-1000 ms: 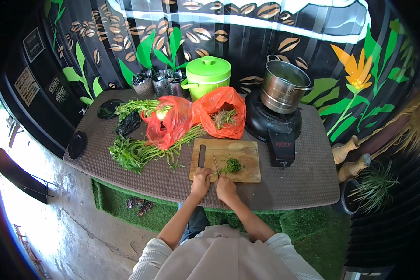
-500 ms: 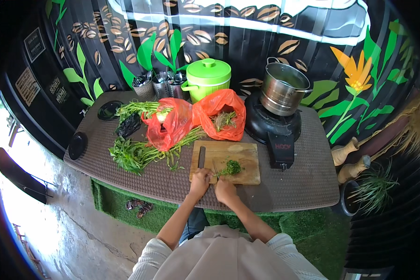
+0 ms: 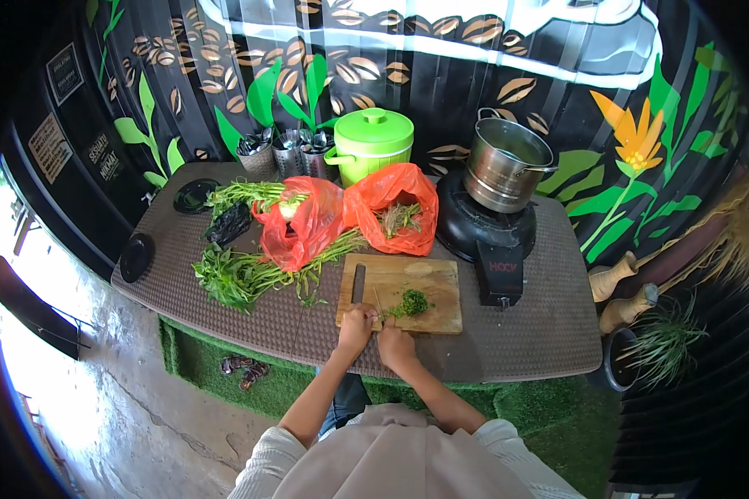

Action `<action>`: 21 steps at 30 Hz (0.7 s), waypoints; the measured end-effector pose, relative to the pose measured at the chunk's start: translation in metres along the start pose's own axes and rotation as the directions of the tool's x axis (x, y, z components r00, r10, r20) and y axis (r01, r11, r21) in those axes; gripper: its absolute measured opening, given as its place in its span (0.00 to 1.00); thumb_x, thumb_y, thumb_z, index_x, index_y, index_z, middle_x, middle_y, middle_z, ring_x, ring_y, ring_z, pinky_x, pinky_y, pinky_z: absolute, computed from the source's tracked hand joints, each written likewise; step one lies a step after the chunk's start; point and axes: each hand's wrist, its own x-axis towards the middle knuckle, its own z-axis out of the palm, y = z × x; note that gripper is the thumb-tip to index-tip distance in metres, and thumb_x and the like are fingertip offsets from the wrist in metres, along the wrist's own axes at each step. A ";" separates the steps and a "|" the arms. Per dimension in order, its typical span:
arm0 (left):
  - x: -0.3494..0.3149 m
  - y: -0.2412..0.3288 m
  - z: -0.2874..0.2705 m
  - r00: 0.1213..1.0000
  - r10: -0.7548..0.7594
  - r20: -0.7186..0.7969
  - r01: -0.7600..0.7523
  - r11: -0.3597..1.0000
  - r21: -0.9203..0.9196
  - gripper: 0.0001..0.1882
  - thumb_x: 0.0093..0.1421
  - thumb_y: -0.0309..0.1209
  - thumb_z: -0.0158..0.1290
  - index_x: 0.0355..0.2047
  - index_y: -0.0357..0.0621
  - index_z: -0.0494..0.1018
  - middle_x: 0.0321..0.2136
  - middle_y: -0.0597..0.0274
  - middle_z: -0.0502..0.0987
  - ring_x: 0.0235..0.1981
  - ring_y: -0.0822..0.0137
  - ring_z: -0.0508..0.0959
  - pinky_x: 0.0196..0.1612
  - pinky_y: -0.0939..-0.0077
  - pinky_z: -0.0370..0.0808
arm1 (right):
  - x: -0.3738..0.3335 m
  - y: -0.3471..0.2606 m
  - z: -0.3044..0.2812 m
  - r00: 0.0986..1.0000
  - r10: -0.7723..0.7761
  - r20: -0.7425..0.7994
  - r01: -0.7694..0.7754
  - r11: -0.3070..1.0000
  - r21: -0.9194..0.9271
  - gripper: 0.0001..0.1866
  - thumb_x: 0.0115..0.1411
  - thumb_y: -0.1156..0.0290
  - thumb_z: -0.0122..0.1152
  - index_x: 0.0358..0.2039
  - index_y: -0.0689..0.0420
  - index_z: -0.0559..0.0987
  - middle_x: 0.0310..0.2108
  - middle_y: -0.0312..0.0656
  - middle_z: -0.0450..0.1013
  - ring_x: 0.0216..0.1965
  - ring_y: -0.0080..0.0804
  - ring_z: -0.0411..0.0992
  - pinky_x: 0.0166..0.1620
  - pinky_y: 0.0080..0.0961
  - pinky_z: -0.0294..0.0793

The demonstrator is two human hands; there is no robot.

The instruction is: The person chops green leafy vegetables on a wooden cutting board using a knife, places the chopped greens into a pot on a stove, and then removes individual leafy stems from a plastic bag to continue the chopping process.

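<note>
A wooden cutting board (image 3: 438,274) with a slot handle lies at the table's front edge. On it sits a small heap of finely chopped greens (image 3: 411,303). My right hand (image 3: 397,345) is closed around the handle of a knife (image 3: 378,301), whose thin blade points away from me over the board. Beside it, at the board's lower left corner, my left hand (image 3: 356,328) is closed with its fingertips close to the blade. Whatever the left fingers pinch is too small to make out.
Leafy green stalks (image 3: 233,279) lie left of the board. Behind are red plastic bags (image 3: 308,220) of vegetables, cutlery holders (image 3: 288,156) and a lime-green lidded container (image 3: 374,145). A steel pot (image 3: 508,166) stands on a black stove (image 3: 499,270) at the right.
My right hand and the knife have shifted slightly left, closer to my left hand. The left hand and the chopped heap stay nearly in place.
</note>
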 end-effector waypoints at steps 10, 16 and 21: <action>-0.010 -0.009 -0.001 0.976 0.204 -0.081 -0.201 0.978 0.051 0.05 0.47 0.17 0.51 0.26 0.34 0.74 0.27 0.50 0.75 0.32 0.53 0.73 0.36 0.65 0.70 | -0.004 -0.003 0.003 0.997 0.003 -0.073 0.001 0.998 0.063 0.15 0.58 0.67 0.42 0.38 0.67 0.66 0.23 0.57 0.72 0.26 0.58 0.72 0.32 0.46 0.72; -0.009 -0.005 0.002 0.982 0.153 -0.113 -0.147 0.988 0.056 0.06 0.46 0.18 0.53 0.26 0.35 0.74 0.26 0.52 0.75 0.28 0.57 0.74 0.33 0.70 0.72 | -0.005 -0.009 -0.011 0.996 0.040 0.075 -0.042 0.999 0.030 0.15 0.59 0.67 0.45 0.39 0.67 0.64 0.30 0.61 0.72 0.34 0.56 0.72 0.36 0.46 0.72; -0.007 -0.006 0.005 0.989 0.088 -0.122 -0.077 0.993 0.089 0.05 0.45 0.18 0.54 0.25 0.35 0.74 0.25 0.52 0.74 0.27 0.58 0.74 0.32 0.70 0.71 | 0.002 -0.003 -0.005 1.000 -0.016 0.025 0.015 0.998 0.057 0.17 0.59 0.66 0.44 0.42 0.67 0.63 0.31 0.60 0.72 0.34 0.57 0.72 0.37 0.46 0.72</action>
